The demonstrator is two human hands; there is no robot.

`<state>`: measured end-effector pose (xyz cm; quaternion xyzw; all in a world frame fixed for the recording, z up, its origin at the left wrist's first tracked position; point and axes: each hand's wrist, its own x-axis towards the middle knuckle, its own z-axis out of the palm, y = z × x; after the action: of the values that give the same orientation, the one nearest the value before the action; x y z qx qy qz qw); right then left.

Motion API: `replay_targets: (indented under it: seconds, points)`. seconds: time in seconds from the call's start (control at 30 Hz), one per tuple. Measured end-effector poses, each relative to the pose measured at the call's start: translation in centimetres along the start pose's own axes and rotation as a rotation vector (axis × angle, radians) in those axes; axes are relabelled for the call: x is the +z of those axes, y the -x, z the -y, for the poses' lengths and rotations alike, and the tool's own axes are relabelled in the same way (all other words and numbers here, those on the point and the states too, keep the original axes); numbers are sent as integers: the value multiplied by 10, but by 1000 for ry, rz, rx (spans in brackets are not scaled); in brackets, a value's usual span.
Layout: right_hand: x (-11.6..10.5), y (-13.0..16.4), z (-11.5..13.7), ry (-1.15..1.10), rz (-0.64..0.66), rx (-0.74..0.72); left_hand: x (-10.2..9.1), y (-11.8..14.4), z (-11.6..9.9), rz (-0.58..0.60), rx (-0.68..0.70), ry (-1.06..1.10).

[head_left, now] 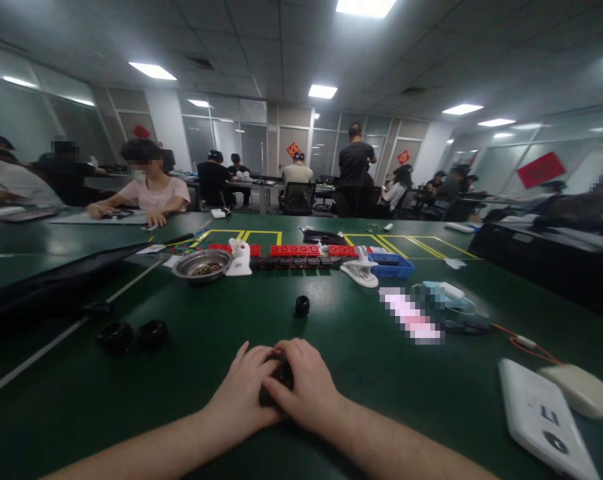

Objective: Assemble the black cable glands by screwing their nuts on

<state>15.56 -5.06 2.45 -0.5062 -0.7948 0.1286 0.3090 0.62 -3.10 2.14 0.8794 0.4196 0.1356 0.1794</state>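
The left hand (244,387) and right hand (311,383) cup a dark object (284,375) between them, equally near both, its long axis hidden, with a squat black part (302,306) on the surface (406,387) ahead.

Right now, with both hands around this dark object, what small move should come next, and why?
Perhaps ease the right hand back a little while the left hand steadies the dark object; together they cover most of it, so its details cannot be checked.
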Motion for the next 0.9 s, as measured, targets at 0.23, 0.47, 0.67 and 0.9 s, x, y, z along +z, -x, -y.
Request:
replay_targets:
  seconds: [0.23,0.47,0.67,0.9]
  points:
    - [1,-7,1,-54,62,-50,6,-11,11,50,-13,90]
    - [-4,-7,1,-10,124,-4,1,-8,12,74,-25,130]
    - [-8,-5,-1,-109,111,-190,3,-8,15,-36,-78,76]
    - [-1,-2,-3,-27,-32,-90,2,-12,19,-86,-121,2]
